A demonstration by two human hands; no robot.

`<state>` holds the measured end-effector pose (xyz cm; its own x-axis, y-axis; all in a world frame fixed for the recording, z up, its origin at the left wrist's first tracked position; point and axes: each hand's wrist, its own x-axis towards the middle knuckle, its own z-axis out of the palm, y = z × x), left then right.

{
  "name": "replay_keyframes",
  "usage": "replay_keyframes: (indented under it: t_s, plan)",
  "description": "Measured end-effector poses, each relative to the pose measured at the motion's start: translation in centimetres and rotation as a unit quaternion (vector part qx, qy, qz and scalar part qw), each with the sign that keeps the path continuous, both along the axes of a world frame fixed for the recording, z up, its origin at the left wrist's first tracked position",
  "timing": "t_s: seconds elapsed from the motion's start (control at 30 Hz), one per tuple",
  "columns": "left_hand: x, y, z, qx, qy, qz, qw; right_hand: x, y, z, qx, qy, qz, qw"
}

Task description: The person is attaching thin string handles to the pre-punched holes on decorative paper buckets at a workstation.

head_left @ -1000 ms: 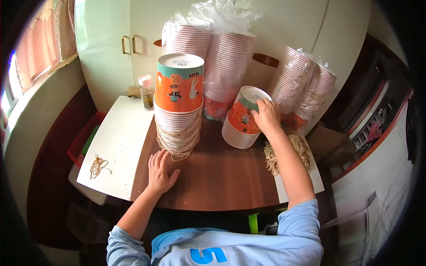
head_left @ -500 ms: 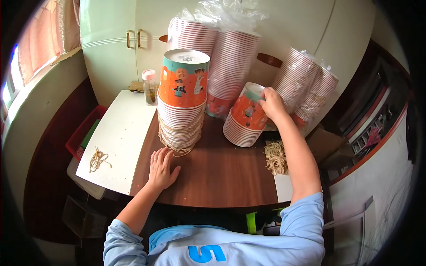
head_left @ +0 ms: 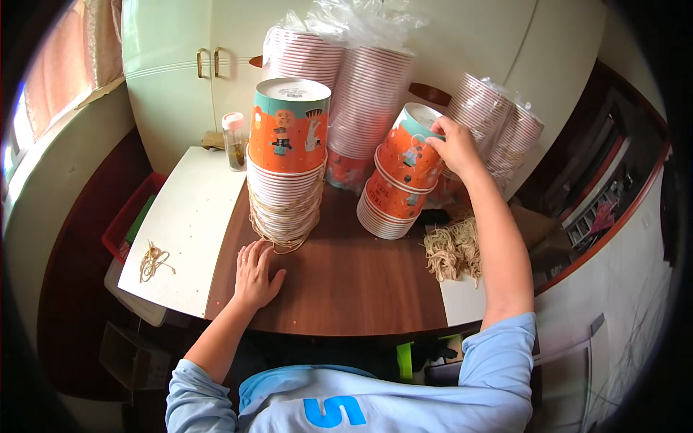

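My right hand (head_left: pixel 459 149) pinches the bottom edge of an upside-down orange paper bucket (head_left: pixel 413 151), partly raised off a shorter nested stack of paper buckets (head_left: pixel 388 209). The raised bucket still overlaps the stack's top one and leans slightly. My left hand (head_left: pixel 256 276) lies flat on the brown table (head_left: pixel 339 289), fingers outstretched and holding nothing. Its fingertips are beside the base of a taller upside-down stack of paper buckets (head_left: pixel 287 144). Loops of beige cord (head_left: pixel 278 220) hang around that stack's lower rims.
Plastic-wrapped bucket stacks (head_left: pixel 372 101) stand behind, with more wrapped stacks (head_left: pixel 480 112) at the back right. A pile of beige cord (head_left: pixel 453 252) lies by my right forearm. On the white left section are a loose cord (head_left: pixel 153 261) and a lidded bottle (head_left: pixel 234 144).
My right hand has drawn the top bucket upward, exposing the orange side of the bucket beneath. My left hand stays resting on the table. The whole view has shifted slightly.
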<state>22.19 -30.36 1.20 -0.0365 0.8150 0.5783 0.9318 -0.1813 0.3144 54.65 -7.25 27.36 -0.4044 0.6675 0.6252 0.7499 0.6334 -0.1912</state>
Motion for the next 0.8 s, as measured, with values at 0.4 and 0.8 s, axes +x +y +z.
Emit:
replay_keyframes:
  t_s: [0.4, 0.8]
  plan:
    - [0.0, 0.0, -0.1, 0.006, -0.001, -0.006, 1.0, 1.2, 0.6, 2.2, -0.005, -0.006, -0.025, 1.0]
    - [3.2, 3.2, 1.9, -0.02, -0.219, -0.157, 0.963, 1.1, 0.9, 1.4, -0.041, -0.009, -0.014, 0.999]
